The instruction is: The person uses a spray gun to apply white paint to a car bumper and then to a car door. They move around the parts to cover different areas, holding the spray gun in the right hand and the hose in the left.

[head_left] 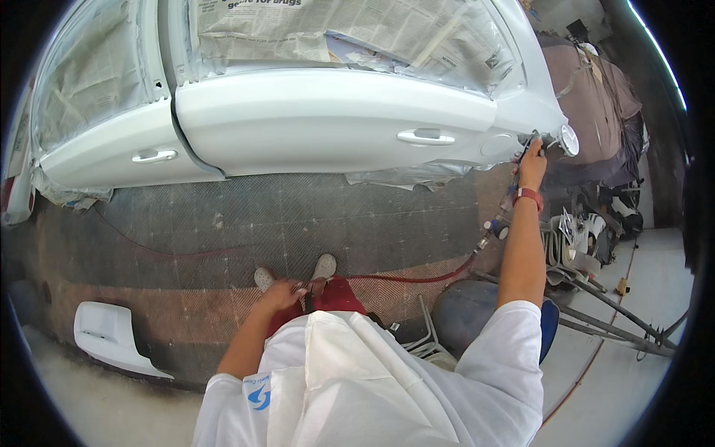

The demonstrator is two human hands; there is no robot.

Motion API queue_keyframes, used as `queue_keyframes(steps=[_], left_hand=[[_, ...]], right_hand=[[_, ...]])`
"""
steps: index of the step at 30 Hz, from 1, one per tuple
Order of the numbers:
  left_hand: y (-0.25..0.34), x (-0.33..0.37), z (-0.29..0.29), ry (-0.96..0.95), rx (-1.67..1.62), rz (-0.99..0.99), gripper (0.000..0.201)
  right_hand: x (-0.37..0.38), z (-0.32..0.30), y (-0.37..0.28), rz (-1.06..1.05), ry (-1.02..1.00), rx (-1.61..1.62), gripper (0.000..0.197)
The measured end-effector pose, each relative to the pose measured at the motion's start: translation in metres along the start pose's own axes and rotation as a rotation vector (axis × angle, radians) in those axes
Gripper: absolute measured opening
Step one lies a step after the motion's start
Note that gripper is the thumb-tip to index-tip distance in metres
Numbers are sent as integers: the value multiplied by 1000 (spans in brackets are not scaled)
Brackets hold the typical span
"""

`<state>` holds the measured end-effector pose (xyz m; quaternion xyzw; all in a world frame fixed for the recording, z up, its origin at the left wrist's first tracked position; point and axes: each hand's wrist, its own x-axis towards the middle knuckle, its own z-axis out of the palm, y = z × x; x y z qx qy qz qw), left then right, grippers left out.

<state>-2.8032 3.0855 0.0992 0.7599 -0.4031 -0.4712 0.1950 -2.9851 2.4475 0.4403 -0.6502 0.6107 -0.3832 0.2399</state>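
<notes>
My right hand (532,160) is stretched out to the far right, its fingers wrapped round a spray gun (552,141). The gun's white round cup (570,139) sticks out beyond the hand, by the rear end of a white car (328,104). From the gun's handle, fittings and a gauge (491,226) hang below the wrist and join a red air hose (417,279). That hose runs left to my left hand (281,295), which is closed on it low in front of my body. Newspaper (268,33) masks the car's windows.
A loose white car panel (112,335) lies at lower left. On the right are a covered bulky object (596,104), metal stand legs (611,309) and a dark rounded tank-like object (463,313). Masking sheet (410,176) hangs under the car's lower edge. The hose also trails across the floor.
</notes>
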Motion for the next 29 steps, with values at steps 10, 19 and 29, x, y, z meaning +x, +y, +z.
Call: queue_keyframes(steps=[10,19,29], left_hand=[[209,66,-136,-13,-553,271,58],[136,40,-190,53,-1472,358,24],[0,-27,-262,304,-1580,372,24]], right_hand=[[-196,99,-20,-71,-205,135,64],[-416,193,-178,-85,-672,459,54],[-539,295,-252,-211,-921,443,52]])
